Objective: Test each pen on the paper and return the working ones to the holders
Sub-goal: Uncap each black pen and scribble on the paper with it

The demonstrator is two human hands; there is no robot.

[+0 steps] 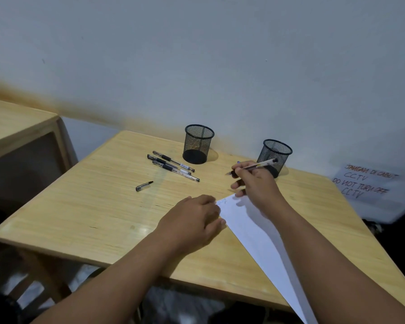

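Your right hand (255, 181) has its grip clamped on an uncapped pen (253, 167), fingers pinching the barrel near the tip, which points away to the left and sits above the table (91, 206), off the paper (255, 232). Just behind that grip stands the right mesh holder (276, 155); the left mesh holder (198, 143) stands farther left of it. Your left hand (194, 220) lies with loosely bent fingers pressing the paper's near-left edge, its grip clamped on nothing. Small scribbles (221, 202) show at the paper's corner between both hands. Three capped pens (173, 166) lie together left of the grip, beside the left holder. A loose cap (144, 186) lies farther left, apart from them.
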